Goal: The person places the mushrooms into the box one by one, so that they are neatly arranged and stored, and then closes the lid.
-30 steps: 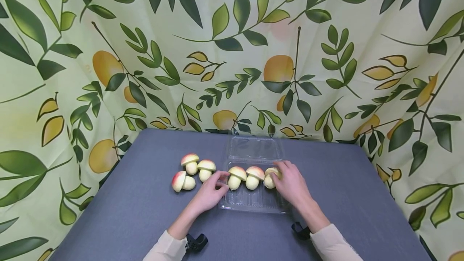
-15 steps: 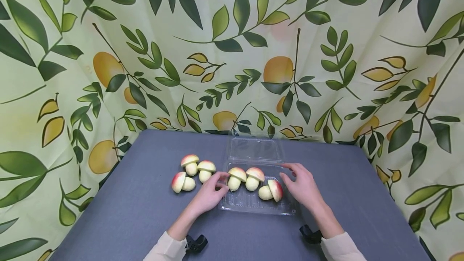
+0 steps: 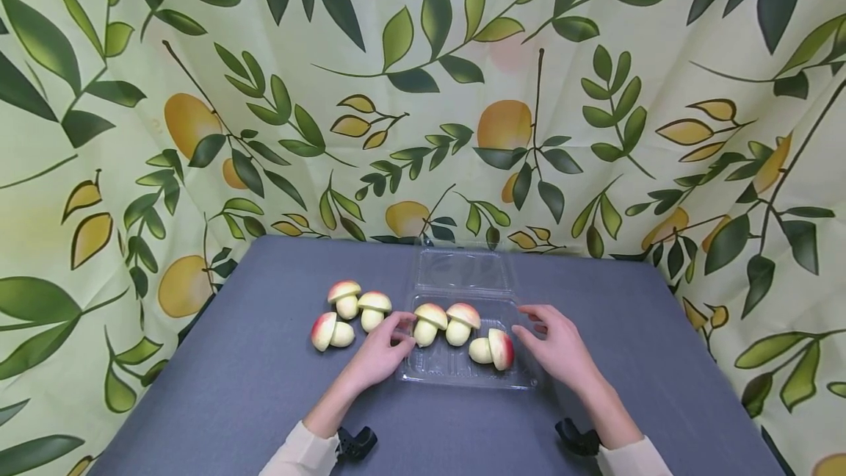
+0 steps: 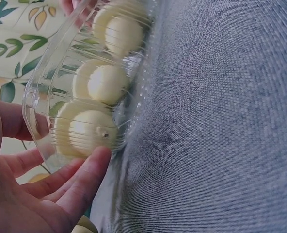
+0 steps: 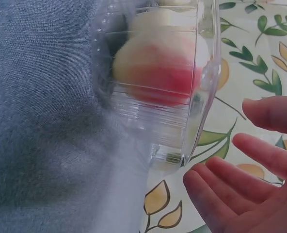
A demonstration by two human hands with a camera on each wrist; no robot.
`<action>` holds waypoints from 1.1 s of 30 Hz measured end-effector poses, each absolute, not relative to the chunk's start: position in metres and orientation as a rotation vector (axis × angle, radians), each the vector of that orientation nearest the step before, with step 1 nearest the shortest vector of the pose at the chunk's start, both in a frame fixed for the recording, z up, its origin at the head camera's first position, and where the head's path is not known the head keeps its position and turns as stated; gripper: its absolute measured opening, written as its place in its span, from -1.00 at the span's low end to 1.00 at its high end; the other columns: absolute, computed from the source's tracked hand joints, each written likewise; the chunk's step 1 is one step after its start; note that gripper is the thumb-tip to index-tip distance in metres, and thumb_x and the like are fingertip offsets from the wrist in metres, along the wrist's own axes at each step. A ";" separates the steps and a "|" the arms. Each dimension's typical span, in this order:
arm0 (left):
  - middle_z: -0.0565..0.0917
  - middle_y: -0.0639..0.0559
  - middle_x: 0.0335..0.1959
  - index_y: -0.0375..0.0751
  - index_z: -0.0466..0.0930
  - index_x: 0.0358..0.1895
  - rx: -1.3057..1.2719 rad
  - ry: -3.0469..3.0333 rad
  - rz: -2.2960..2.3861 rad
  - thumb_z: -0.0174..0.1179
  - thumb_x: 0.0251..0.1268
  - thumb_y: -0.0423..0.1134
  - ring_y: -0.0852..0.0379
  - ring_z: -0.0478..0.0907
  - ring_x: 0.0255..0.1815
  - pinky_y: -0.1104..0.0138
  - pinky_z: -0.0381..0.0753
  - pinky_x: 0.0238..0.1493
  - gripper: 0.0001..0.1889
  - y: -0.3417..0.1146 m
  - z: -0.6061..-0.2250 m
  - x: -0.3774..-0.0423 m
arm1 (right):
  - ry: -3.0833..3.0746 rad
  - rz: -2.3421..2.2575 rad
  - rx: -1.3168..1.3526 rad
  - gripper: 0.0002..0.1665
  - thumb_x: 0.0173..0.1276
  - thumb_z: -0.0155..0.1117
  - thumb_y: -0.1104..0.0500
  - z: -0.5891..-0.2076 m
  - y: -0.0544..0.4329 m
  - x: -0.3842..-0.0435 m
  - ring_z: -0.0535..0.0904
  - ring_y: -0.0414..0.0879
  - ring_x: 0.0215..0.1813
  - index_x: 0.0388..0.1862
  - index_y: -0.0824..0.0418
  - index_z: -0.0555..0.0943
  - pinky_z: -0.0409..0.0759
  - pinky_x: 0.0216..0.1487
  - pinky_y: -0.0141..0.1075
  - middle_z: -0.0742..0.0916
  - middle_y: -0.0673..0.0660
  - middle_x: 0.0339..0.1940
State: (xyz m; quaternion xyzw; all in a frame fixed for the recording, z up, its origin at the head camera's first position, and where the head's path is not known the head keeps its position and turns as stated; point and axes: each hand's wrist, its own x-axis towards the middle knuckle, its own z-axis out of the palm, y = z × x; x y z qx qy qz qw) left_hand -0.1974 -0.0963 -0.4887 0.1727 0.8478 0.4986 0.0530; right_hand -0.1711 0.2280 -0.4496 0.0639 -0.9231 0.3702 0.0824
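Note:
A clear plastic clamshell container [image 3: 436,375] lies with its lid folded back, holding three mushroom-shaped pieces with pale stems and red-tinged caps. Two, the left mushroom [image 3: 429,323] and the middle mushroom [image 3: 460,323], stand side by side; the right mushroom [image 3: 492,350] lies sideways, cap to the right. My left hand [image 3: 385,350] grips the container's left edge; in the left wrist view its fingers [image 4: 87,182] press the outer wall beside a mushroom. Just off the right rim, my right hand [image 3: 557,344] holds nothing, fingers apart from the plastic in the right wrist view.
Left of the container, three more mushrooms lie on the grey table [image 3: 264,402]: an upper one [image 3: 345,300], one near my left hand [image 3: 374,309] and a tipped one [image 3: 332,332]. The open lid [image 3: 465,270] reaches back toward the leaf-print curtain [image 3: 423,131].
My right hand has let go of the third mushroom, which now lies sideways in the container, and has drawn back to the right. The left hand stays at the container's edge.

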 end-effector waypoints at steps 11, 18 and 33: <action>0.58 -0.19 0.13 -0.25 0.49 0.28 0.530 2.579 1.523 0.13 0.44 -0.30 -0.07 0.65 0.04 0.16 0.63 -0.10 -0.61 -0.096 -0.488 -0.197 | -2.762 1.200 0.211 -0.47 0.39 0.41 0.12 -0.455 0.242 -0.169 0.60 0.26 0.18 0.26 0.33 0.58 0.61 0.15 0.10 0.65 0.29 0.18; 0.58 -0.19 0.13 -0.25 0.49 0.29 0.531 2.580 1.532 0.13 0.44 -0.31 -0.06 0.65 0.03 0.18 0.63 -0.10 -0.61 -0.096 -0.488 -0.197 | -2.747 1.328 0.169 -0.44 0.37 0.43 0.07 -0.466 0.248 -0.168 0.65 0.19 0.15 0.27 0.30 0.58 0.63 0.13 0.04 0.67 0.29 0.18; 0.58 -0.18 0.14 -0.22 0.50 0.27 0.516 2.600 1.523 0.12 0.46 -0.31 -0.06 0.65 0.03 0.17 0.63 -0.10 -0.63 -0.096 -0.488 -0.197 | -2.764 1.553 0.102 -0.45 0.36 0.43 0.18 -0.479 0.246 -0.171 0.63 0.16 0.18 0.29 0.31 0.56 0.65 0.05 -0.13 0.65 0.30 0.23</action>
